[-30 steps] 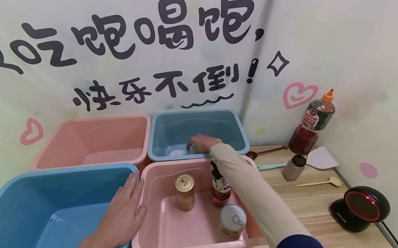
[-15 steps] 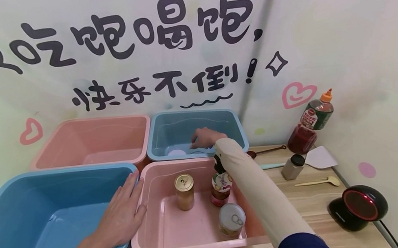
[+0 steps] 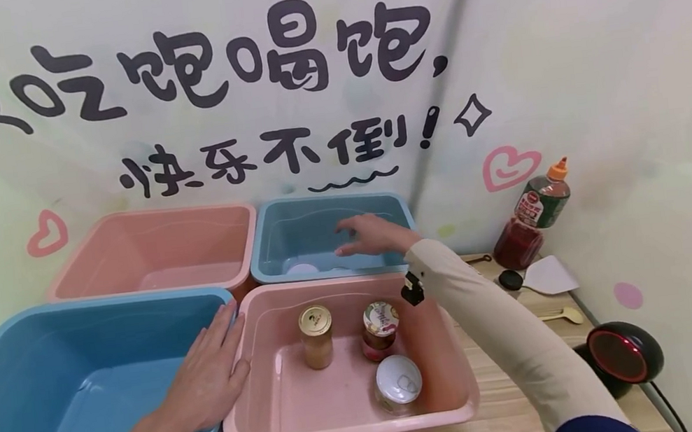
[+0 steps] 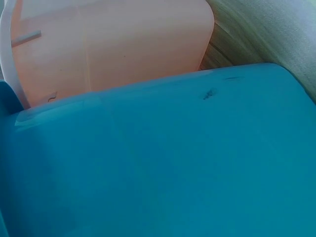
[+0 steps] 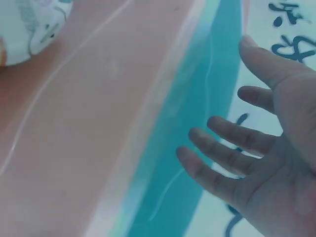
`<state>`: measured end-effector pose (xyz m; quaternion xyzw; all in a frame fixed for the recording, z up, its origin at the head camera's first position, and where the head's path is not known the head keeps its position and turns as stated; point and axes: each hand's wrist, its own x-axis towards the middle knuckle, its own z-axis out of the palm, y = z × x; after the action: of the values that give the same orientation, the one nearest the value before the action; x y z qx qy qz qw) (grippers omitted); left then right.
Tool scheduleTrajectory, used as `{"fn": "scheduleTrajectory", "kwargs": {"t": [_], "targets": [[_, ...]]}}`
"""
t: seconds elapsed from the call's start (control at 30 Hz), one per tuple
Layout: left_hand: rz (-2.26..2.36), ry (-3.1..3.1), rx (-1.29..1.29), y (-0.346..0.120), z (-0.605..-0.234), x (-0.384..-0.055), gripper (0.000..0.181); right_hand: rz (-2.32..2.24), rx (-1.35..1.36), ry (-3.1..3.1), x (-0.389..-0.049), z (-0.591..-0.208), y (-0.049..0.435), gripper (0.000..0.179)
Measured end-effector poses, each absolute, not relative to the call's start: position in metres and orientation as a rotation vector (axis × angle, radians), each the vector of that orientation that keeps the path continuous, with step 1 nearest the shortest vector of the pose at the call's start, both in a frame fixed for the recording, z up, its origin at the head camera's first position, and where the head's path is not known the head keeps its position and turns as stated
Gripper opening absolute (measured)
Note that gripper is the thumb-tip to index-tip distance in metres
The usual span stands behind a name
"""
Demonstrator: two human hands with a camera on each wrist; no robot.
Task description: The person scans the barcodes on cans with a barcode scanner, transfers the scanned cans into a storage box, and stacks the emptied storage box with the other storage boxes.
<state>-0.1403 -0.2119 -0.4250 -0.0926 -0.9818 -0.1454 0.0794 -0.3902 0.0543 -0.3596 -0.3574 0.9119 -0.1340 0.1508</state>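
Observation:
My left hand rests with straight fingers on the rim of the large blue bin, beside the front pink bin. Over the small blue bin at the back, my right hand is raised with fingers apart and nothing in it; the right wrist view shows its bare palm. A pale round thing lies low in that small bin. Upright in the front pink bin are a gold-topped can, a jar with a patterned lid and a ring-pull tin.
A second pink bin stands at the back left. To the right are a red sauce bottle, a white spatula, a black-capped shaker, a yellow fork and a black device with a red-lit face. A printed cloth hangs behind.
My right hand has lifted from low in the small blue bin, spread its fingers and shifted right. The patterned-lid jar is now fully uncovered. The left hand stays put; the view has turned slightly.

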Motion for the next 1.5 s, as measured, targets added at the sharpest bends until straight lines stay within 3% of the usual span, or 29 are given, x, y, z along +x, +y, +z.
{"fn": "scheduleTrajectory", "kwargs": {"t": [0.53,0.83,1.07,1.37,1.5], "targets": [[-0.467,-2.921,-0.288,-0.213,-0.428,-0.138,0.062,-0.429,-1.315,2.519,-0.31,-0.311,0.084,0.076],[-0.465,-2.913,-0.287,-0.214,-0.429,-0.139,0.062,-0.441,-1.318,2.372,-0.274,-0.322,0.095,0.075],[-0.46,-2.911,-0.299,-0.216,-0.43,-0.14,0.062,-0.409,-1.376,2.274,-0.264,-0.336,0.094,0.044],[-0.462,-2.921,-0.302,-0.215,-0.428,-0.14,0.063,-0.179,-1.381,2.216,-0.25,-0.357,0.083,0.069],[-0.456,-2.903,-0.32,-0.215,-0.428,-0.14,0.062,-0.089,-1.293,2.205,-0.243,-0.362,0.078,0.067]]}}
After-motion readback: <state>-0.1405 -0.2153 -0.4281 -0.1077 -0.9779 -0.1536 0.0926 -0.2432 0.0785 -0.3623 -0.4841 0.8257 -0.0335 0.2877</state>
